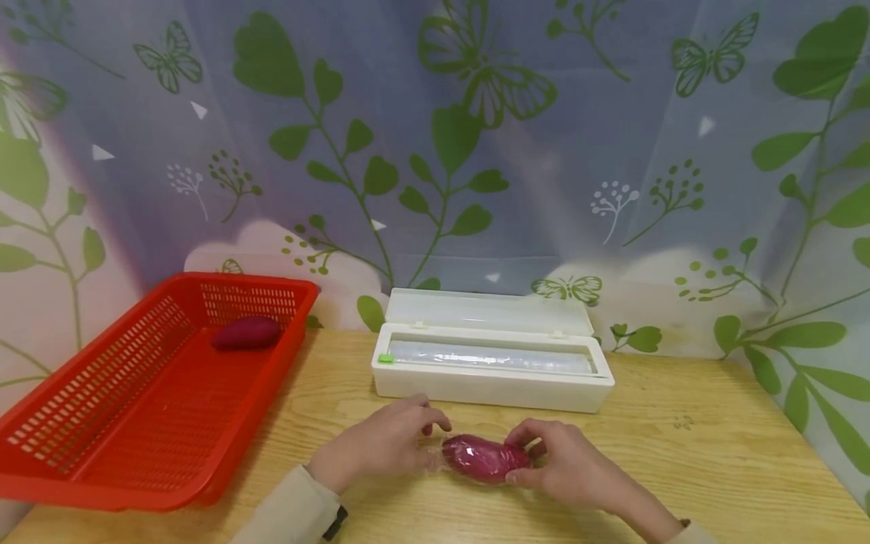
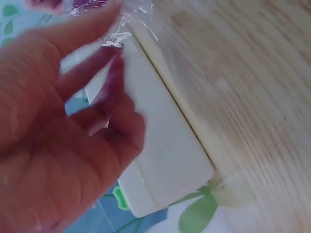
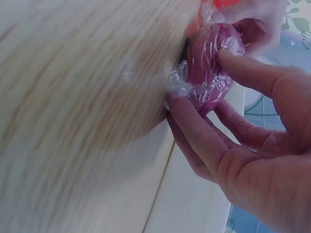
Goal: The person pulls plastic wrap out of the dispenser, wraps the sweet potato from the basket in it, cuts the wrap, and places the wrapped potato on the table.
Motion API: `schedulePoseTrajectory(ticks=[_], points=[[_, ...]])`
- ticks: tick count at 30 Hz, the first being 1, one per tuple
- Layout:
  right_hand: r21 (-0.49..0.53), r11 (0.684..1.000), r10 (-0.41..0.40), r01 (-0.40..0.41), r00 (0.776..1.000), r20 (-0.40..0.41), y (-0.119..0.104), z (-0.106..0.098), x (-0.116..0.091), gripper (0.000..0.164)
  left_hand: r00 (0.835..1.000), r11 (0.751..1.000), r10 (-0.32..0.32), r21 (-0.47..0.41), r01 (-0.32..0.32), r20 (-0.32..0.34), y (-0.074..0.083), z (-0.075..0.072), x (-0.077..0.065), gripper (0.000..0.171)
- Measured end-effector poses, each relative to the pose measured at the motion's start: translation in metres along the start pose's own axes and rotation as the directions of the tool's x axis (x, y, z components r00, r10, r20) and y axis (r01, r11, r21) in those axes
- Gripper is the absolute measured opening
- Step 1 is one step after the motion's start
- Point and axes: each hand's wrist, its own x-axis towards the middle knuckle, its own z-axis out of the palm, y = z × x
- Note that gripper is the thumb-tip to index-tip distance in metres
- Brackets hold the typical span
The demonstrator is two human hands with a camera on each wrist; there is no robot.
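Observation:
A purple sweet potato (image 1: 479, 458) wrapped in clear cling film lies on the wooden table. My right hand (image 1: 567, 465) holds its right end between thumb and fingers, as the right wrist view also shows. My left hand (image 1: 384, 446) is beside the other end, fingers bent, thumb and forefinger apart. Loose cling film (image 2: 141, 14) lies close to the left fingertips in the left wrist view; blur hides how they touch it. Behind the hands stands a white cling film box (image 1: 492, 389), its lid (image 1: 489, 311) raised and a film roll (image 1: 489, 357) inside.
A red plastic basket (image 1: 152, 423) stands at the left, with another purple sweet potato (image 1: 247, 333) at its far end. A green slider (image 1: 386, 358) sits on the box's left front edge. A leaf-and-butterfly patterned curtain (image 1: 530, 189) hangs behind the table (image 1: 693, 453).

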Motion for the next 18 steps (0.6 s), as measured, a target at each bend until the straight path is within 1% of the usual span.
schedulePoseTrajectory(ticks=[3, 5, 8, 10, 11, 13, 15, 17, 18], points=[[0.011, 1.000, -0.001, 0.001, 1.000, -0.002, -0.001, 0.000, 0.000, 0.034, 0.998, 1.000, -0.020, 0.013, 0.021, -0.063, 0.002, 0.003, 0.002, 0.027], [0.029, 1.000, -0.010, 0.010, 1.000, 0.009, -0.001, 0.001, 0.000, 0.037, 0.996, 1.000, -0.018, -0.014, 0.017, -0.084, 0.004, 0.005, 0.004, 0.019], [0.050, 0.998, -0.027, 0.026, 0.999, 0.028, 0.000, 0.003, 0.000, 0.043, 0.997, 0.997, -0.030, -0.066, 0.026, -0.075, 0.007, 0.008, 0.006, 0.020], [0.041, 0.999, -0.036, 0.035, 0.999, 0.028, 0.001, 0.004, 0.000, 0.047, 0.998, 0.995, -0.044, -0.097, 0.038, -0.053, 0.010, 0.008, 0.006, 0.025], [0.036, 0.999, -0.037, 0.037, 0.999, 0.021, 0.002, 0.005, 0.001, 0.047, 0.998, 0.990, -0.059, -0.127, 0.055, -0.035, 0.011, 0.007, 0.006, 0.028], [0.024, 0.999, -0.035, 0.035, 0.999, 0.003, 0.003, 0.005, 0.001, 0.046, 0.997, 0.980, -0.081, -0.184, 0.080, 0.004, 0.014, 0.005, 0.005, 0.032], [0.017, 0.999, -0.040, 0.040, 0.999, -0.010, 0.005, 0.004, 0.002, 0.045, 0.993, 0.962, -0.108, -0.250, 0.115, 0.040, 0.017, 0.002, 0.004, 0.032], [0.022, 0.998, -0.055, 0.055, 0.998, -0.015, 0.006, 0.003, 0.002, 0.044, 0.988, 0.926, -0.145, -0.342, 0.157, 0.062, 0.020, 0.000, 0.004, 0.038], [0.028, 0.997, -0.068, 0.069, 0.998, -0.016, 0.007, 0.003, 0.003, 0.045, 0.986, 0.909, -0.155, -0.382, 0.164, 0.057, 0.021, 0.000, 0.004, 0.040]])
